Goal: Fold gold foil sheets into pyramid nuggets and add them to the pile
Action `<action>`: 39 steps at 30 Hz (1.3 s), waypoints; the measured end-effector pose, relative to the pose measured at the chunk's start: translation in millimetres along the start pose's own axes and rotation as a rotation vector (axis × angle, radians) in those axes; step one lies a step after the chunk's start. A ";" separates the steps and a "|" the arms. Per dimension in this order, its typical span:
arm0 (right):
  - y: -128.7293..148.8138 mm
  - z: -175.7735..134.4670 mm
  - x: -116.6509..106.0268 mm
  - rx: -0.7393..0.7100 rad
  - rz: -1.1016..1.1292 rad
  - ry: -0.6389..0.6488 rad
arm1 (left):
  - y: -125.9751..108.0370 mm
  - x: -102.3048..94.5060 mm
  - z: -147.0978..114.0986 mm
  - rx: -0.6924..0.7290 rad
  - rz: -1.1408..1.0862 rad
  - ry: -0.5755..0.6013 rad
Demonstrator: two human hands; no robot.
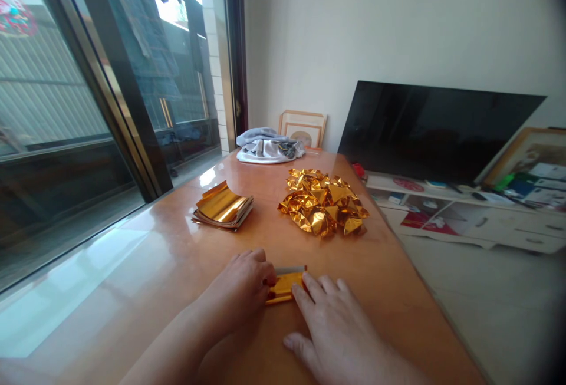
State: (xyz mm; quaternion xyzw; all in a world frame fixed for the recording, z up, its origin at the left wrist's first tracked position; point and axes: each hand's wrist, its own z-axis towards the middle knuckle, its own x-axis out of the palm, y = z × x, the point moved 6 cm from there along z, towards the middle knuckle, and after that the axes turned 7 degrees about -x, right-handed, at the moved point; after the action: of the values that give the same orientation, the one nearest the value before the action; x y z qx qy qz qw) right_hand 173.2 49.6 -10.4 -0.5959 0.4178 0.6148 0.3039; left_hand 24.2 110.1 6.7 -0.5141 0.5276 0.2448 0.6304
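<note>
Right hand [331, 317], fingers [315, 288] spread on folded gold paper [285, 283], left hand [251, 277] curled at its end, grip hidden

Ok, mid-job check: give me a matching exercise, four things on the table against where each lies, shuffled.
Things
1. Bundle of cloth
2. Gold sheet being handled
3. Stack of sheets
4. Pile of folded gold pieces

Places
A. Left part of the table, beyond the left hand
B. Far end of the table
C. Right part, beyond the right hand
D. Between the two hands

Pairs: 1-B, 2-D, 3-A, 4-C
</note>
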 end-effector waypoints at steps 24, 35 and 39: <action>0.4 0.7 -4.1 0.000 0.048 0.031 | 8.6 -0.7 0.9 -0.071 0.033 -0.029; 1.3 -0.8 -5.6 0.001 0.040 0.013 | 3.8 -1.7 2.2 -0.061 0.050 -0.039; 1.2 -0.3 -6.3 -0.007 0.043 -0.005 | -14.7 0.3 -1.4 0.090 -0.053 -0.010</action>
State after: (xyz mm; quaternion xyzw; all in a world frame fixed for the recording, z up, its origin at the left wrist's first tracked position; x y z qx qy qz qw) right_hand 173.0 49.5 -4.0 -0.5863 0.4275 0.6243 0.2894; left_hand 36.2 103.6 12.3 -0.4977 0.5213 0.2064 0.6618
